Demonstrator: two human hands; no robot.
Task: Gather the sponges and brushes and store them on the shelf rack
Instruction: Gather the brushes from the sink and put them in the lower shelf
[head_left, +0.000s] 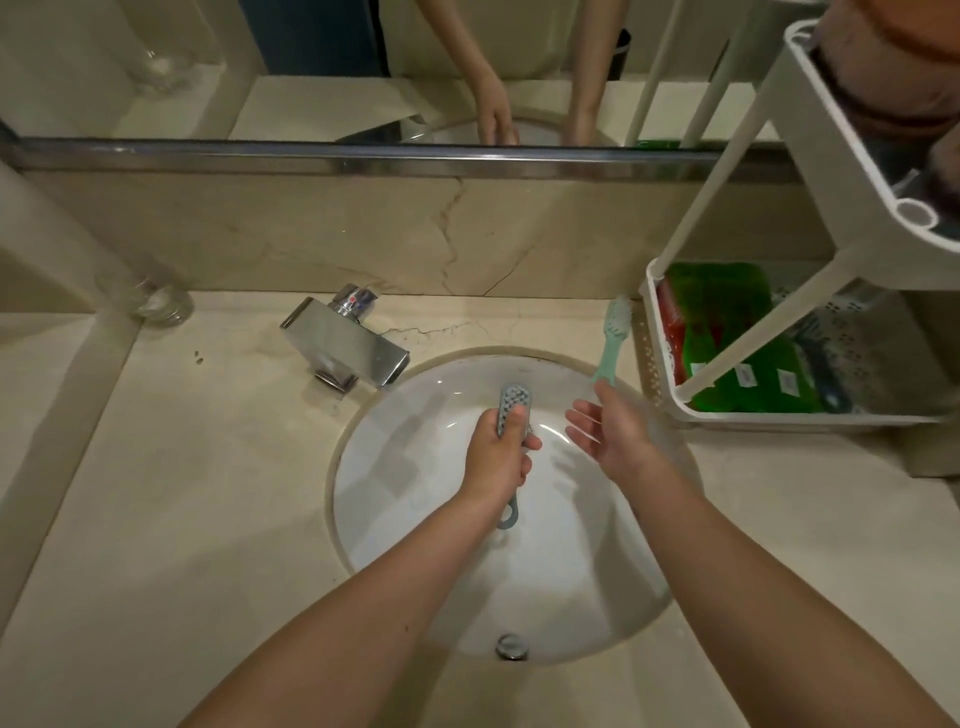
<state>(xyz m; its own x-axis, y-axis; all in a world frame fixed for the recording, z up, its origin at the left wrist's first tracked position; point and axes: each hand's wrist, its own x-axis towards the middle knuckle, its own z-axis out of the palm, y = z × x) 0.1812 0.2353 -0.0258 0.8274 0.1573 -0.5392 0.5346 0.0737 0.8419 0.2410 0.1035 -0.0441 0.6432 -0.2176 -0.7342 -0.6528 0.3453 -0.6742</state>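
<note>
- Grey brush (514, 410) sits over the sink (395, 467), gripped in our left hand (496, 457).
- Our right hand (610, 431) is spread wide, just by the green brush (612, 338) beside the rack (655, 338).
- Sponges (727, 312) lie in the rack.

Both hands bare: left hand (496, 457), right hand (613, 436); 2 forearms bare too

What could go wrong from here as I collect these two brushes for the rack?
The left hand grips the grey brush over the sink basin; a slip would drop it toward the drain.
The open right hand is only at the handle tip of the green brush, which lies by the basin's rim; a nudge could tip it in.
The rack's lower tray already holds green sponges; space may be tight.
</note>
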